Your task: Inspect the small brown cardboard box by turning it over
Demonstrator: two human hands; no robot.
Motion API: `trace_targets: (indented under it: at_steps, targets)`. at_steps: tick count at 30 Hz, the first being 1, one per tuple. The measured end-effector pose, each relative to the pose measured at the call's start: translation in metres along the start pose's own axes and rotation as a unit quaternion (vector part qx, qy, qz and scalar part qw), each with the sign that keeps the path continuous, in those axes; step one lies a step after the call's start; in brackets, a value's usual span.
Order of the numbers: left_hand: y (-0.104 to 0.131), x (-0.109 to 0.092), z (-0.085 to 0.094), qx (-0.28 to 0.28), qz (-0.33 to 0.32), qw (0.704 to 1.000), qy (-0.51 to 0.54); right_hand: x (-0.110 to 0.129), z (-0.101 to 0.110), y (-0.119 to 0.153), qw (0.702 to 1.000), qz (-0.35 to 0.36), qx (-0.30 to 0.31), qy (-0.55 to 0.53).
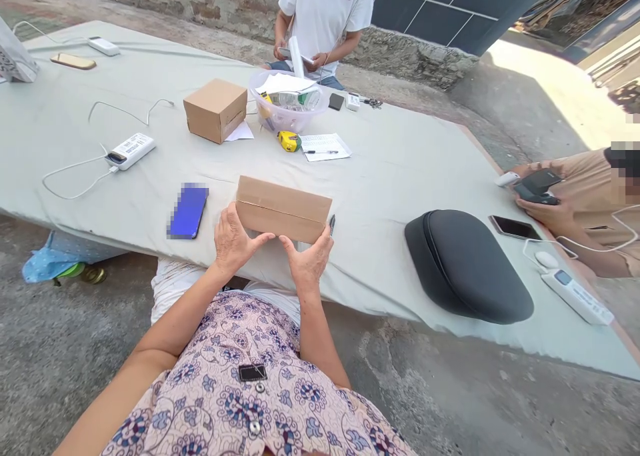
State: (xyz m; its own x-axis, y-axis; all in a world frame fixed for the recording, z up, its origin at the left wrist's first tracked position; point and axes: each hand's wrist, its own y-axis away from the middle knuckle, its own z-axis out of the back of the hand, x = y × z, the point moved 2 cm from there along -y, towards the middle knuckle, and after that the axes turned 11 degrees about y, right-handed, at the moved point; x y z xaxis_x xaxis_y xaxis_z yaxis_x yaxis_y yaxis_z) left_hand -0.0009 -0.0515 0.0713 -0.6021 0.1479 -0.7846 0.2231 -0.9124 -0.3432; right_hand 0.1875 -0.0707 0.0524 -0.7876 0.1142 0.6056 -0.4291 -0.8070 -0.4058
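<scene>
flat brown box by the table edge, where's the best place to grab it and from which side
Probably by its two short ends, coming from the near side. The flat brown box lies long side facing the person, and the left hand and right hand already hold its near edge.

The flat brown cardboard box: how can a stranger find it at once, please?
Look at the long table covered in grey-green cloth, at its near edge. There the left hand and right hand hold the flat brown cardboard box. Unlike the cube-shaped cardboard box farther back, it is wide and low.
</scene>
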Motion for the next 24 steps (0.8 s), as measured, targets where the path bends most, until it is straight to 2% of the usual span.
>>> trace_targets:
  at_steps: [6,19,24]
  targets:
    - [0.0,0.001,0.001,0.001,-0.006,1.0,0.005,-0.002,0.003,-0.002,1.0,0.002,0.016,-0.009]
    - [-0.001,0.0,-0.003,-0.023,-0.004,1.0,-0.007,0.006,0.0,0.002,1.0,0.0,-0.009,0.015]
    - [-0.009,0.008,0.009,-0.001,-0.029,0.998,0.063,-0.005,0.005,-0.008,0.997,-0.015,0.024,-0.074]
